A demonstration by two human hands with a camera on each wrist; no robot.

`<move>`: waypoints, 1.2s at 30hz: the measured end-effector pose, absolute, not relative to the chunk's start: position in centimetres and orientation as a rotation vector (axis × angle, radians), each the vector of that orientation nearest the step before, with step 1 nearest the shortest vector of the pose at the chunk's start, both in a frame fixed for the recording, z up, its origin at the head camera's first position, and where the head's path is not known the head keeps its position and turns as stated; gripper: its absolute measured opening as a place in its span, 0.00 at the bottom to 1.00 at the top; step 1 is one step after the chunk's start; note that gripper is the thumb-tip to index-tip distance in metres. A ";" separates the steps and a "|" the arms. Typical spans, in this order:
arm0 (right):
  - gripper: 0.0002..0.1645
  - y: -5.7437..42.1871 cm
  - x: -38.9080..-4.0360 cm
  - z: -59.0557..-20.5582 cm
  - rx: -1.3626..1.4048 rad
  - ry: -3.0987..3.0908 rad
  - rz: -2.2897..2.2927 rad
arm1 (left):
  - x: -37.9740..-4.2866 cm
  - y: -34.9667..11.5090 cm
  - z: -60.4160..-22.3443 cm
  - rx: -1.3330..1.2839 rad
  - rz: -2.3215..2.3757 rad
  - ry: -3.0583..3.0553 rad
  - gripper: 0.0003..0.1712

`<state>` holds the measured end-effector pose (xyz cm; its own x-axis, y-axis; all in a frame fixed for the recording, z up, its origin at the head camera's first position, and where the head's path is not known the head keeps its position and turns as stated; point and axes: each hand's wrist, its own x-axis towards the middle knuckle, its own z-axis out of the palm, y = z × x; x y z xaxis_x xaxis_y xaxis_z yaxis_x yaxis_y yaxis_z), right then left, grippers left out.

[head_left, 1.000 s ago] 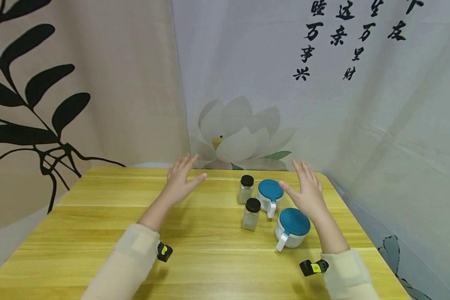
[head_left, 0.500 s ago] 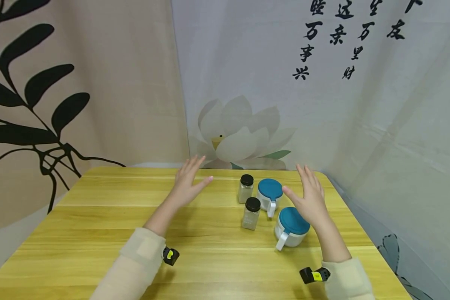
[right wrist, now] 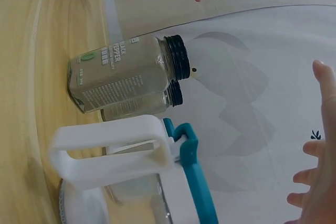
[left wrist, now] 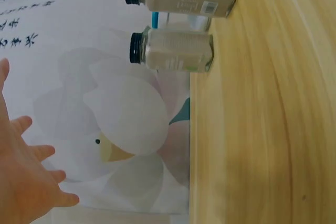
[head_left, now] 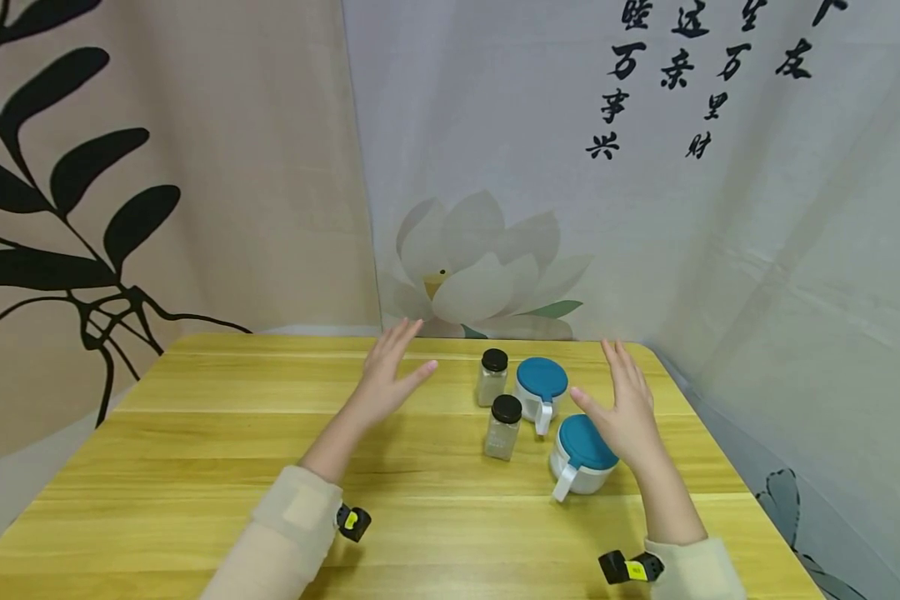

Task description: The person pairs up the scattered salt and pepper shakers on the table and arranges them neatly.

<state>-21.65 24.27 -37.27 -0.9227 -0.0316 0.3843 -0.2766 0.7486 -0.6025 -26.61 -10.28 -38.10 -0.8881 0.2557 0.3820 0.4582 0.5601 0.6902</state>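
My left hand hovers over the middle of the table, fingers spread, left of two pepper jars and holding nothing. The back pepper jar and the front pepper jar stand upright with black lids. Right of them are two lidded seasoning pots with blue lids and white handles: the back pot and the front pot. My right hand, also spread and holding nothing, is above and beside the front pot, overlapping its lid's edge in the head view. "Black pepper" reads on the nearer jar in the right wrist view.
All the containers stand on a yellow wood-grain table, towards its right side. Behind it hangs a pale cloth backdrop printed with a lotus, leaves and characters. Black cameras are strapped at both wrists.
My left hand has drifted to the right and slightly nearer. My right hand has come back a little towards me. Jars and pots have stayed in place.
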 end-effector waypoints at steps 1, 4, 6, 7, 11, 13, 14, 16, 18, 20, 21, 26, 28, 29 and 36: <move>0.52 24.3 -21.6 -37.3 0.235 -2.596 0.978 | -26.6 -10.2 -38.2 -0.600 -1.241 -2.552 0.42; 0.53 24.3 -21.4 -37.5 0.222 -2.595 0.990 | -26.4 -9.9 -38.5 -0.593 -1.263 -2.548 0.42; 0.53 24.3 -21.3 -37.6 0.214 -2.588 1.005 | -26.3 -9.7 -38.7 -0.586 -1.285 -2.545 0.41; 0.53 24.3 -21.2 -37.7 0.209 -2.584 1.018 | -26.3 -9.6 -38.8 -0.587 -1.297 -2.542 0.41; 0.53 24.5 -20.8 -37.9 0.189 -2.570 1.037 | -26.0 -9.1 -39.1 -0.585 -1.333 -2.538 0.42; 0.53 24.5 -20.7 -37.9 0.180 -2.564 1.045 | -25.9 -9.0 -39.3 -0.584 -1.340 -2.536 0.42; 0.53 24.5 -20.6 -38.0 0.176 -2.562 1.047 | -25.9 -8.9 -39.4 -0.583 -1.344 -2.534 0.42; 0.53 24.6 -20.4 -38.1 0.175 -2.554 1.056 | -25.9 -8.7 -39.6 -0.587 -1.359 -2.523 0.41; 0.53 24.6 -20.3 -38.2 0.167 -2.549 1.067 | -25.8 -8.4 -39.7 -0.588 -1.385 -2.515 0.41; 0.53 24.7 -20.1 -38.3 0.164 -2.542 1.078 | -25.8 -8.2 -39.9 -0.594 -1.414 -2.504 0.40; 0.53 24.7 -20.0 -38.4 0.163 -2.538 1.084 | -25.7 -8.1 -40.0 -0.596 -1.426 -2.501 0.40; 0.53 25.0 -19.6 -38.9 0.169 -2.516 1.120 | -25.6 -7.6 -40.5 -0.595 -1.442 -2.496 0.41; 0.53 25.1 -19.4 -39.1 0.171 -2.513 1.132 | -25.6 -7.4 -40.7 -0.595 -1.456 -2.489 0.41; 0.53 25.2 -19.3 -39.2 0.171 -2.511 1.137 | -25.5 -7.2 -40.7 -0.593 -1.466 -2.486 0.41; 0.53 25.4 -18.7 -39.9 0.161 -2.499 1.161 | -25.3 -6.5 -41.1 -0.596 -1.552 -2.453 0.40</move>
<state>-18.71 25.41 -39.92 -0.9217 0.0550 0.3841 -0.2580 0.6523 -0.7127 -25.31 -6.52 -41.11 -0.9039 0.2374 0.3557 0.4231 0.3753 0.8247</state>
